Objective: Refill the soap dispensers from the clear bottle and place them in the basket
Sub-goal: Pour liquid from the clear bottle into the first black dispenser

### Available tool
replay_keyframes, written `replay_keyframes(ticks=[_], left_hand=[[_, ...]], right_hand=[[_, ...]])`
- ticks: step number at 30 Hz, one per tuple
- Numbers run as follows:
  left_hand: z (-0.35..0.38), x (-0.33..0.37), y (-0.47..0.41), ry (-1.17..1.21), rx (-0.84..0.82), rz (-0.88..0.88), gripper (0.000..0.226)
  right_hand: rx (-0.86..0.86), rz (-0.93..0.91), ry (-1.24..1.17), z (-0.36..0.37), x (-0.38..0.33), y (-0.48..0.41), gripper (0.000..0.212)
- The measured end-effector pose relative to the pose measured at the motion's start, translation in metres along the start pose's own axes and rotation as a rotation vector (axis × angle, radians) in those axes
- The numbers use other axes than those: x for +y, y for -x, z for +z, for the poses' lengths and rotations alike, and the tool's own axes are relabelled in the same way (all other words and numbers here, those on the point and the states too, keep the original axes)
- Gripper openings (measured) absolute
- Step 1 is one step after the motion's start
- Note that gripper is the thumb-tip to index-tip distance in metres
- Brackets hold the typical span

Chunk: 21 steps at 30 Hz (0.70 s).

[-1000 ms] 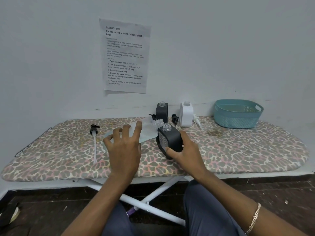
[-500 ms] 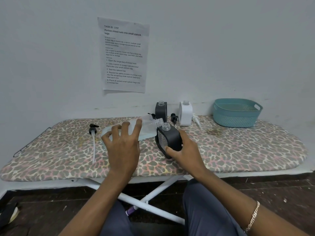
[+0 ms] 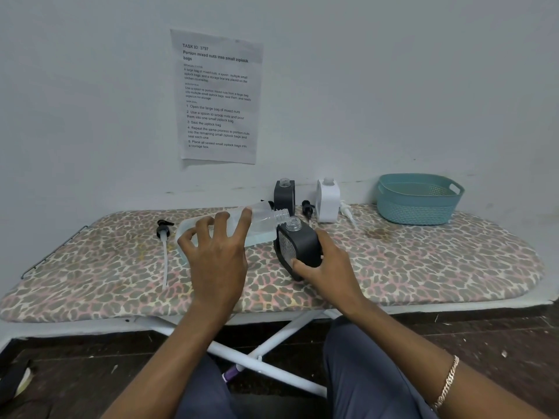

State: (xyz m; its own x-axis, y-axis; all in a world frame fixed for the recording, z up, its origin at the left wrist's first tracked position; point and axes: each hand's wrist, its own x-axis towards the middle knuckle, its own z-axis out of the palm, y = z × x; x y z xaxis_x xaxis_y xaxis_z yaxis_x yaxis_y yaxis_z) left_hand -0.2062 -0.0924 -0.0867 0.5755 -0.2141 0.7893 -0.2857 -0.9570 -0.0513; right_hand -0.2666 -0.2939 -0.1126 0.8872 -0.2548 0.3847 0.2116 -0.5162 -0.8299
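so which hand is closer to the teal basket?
Right. The right hand grips the near black dispenser, left of the teal basket; the left hand, on the clear bottle, sits farther left.

clear bottle (image 3: 260,225): its middle and base are hidden behind the left hand (image 3: 216,261); whether liquid runs from its mouth cannot be told.
near black dispenser (image 3: 298,247): its lower right side is covered by the right hand (image 3: 326,270).
small pump (image 3: 269,204): mostly hidden behind the bottle.
wall sheet (image 3: 217,96): the smaller print is too fine to read.
forearms: cut off by the bottom edge.
tabletop (image 3: 423,267): its left end runs out of view.
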Motion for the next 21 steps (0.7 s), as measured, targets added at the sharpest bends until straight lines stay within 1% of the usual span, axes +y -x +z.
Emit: replay_keyframes(ticks=[21], left_hand=[[-0.0005, 0.0011, -0.0002, -0.008, -0.007, -0.01, 0.078]], right_hand=[[-0.001, 0.01, -0.007, -0.001, -0.0015, 0.001, 0.044]])
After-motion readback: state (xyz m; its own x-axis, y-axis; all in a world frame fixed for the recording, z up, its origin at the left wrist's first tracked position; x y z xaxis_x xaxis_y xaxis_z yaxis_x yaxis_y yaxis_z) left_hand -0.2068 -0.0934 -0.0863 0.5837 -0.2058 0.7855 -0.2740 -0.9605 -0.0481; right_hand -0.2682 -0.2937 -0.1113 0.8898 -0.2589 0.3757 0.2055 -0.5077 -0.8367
